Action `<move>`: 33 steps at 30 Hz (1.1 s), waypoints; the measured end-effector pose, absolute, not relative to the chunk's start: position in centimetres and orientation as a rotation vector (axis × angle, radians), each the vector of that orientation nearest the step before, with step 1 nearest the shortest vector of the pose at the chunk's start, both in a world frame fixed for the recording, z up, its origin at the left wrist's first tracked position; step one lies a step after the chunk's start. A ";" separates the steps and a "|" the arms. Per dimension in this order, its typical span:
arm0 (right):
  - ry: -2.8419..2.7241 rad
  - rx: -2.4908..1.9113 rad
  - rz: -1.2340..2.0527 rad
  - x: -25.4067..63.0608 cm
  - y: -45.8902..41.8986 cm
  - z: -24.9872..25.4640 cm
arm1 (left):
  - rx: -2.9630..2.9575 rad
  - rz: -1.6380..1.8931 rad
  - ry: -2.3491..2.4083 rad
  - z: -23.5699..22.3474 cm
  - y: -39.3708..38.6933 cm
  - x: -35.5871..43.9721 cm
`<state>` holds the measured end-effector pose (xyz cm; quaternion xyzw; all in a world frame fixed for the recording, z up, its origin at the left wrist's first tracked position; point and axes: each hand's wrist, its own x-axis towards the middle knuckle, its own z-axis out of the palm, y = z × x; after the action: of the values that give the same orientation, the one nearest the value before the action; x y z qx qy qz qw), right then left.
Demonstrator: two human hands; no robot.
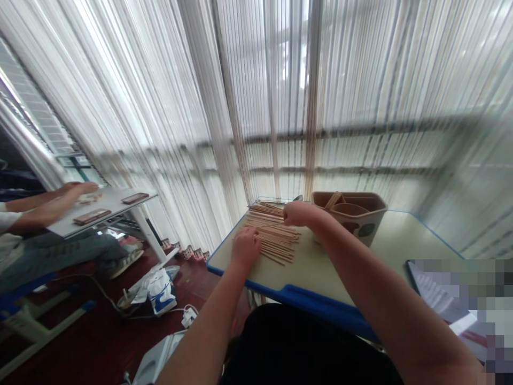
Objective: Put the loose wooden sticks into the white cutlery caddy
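Observation:
Many thin wooden chopsticks (276, 243) lie side by side on a pale, blue-edged table (316, 272), with a second group (266, 212) farther back. My left hand (246, 247) rests on the left ends of the nearer group, its fingers laid over them. Close to the right ends of the back group, my right hand (300, 213) is closed with the fingers bent down. What it pinches, if anything, is hidden. Just behind it shows a shiny metal piece (298, 198), too small to name. A brown bin (371, 199) with compartments stands right of my right hand, some sticks (333, 200) inside.
A tablet or printed sheet (436, 291) lies at the table's right edge. Sheer curtains (272, 107) hang behind. At left, another person's hands (78, 188) work over a white table (120, 206). Bags (160, 289) and cables lie on the dark red floor.

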<state>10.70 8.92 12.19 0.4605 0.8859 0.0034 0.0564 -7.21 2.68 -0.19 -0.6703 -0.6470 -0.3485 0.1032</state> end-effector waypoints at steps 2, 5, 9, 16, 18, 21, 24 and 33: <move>2.771 1.401 -0.073 11.9 8.6 13.7 | -1.922 -1.067 -1.932 -0.1 2.6 -7.1; 2.905 1.392 -0.232 13.7 7.7 15.8 | -1.958 -1.035 -1.954 0.0 2.6 -7.0; 3.048 1.387 -0.318 15.2 6.8 17.7 | -2.077 -0.947 -1.906 -0.1 3.0 -7.1; 3.335 1.500 -0.609 18.4 8.6 19.4 | -2.112 -0.938 -1.786 0.3 4.7 -6.6; 3.433 1.617 -0.623 20.1 8.3 20.0 | -2.196 -0.933 -1.722 1.2 5.1 -5.9; 3.590 1.843 -0.630 22.7 6.7 21.0 | -2.334 -0.963 -1.617 3.2 6.3 -4.1; 3.764 2.053 -0.583 24.6 5.3 21.6 | -2.383 -1.036 -1.520 4.9 8.0 -2.0; 3.863 2.296 -0.123 27.1 5.7 21.8 | -2.464 -1.000 -1.465 2.6 12.2 -0.4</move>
<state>27.07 5.68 21.76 0.3981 0.6698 -0.0213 -0.6265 -0.40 12.25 2.59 -0.8104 -0.4819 -0.3290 0.0529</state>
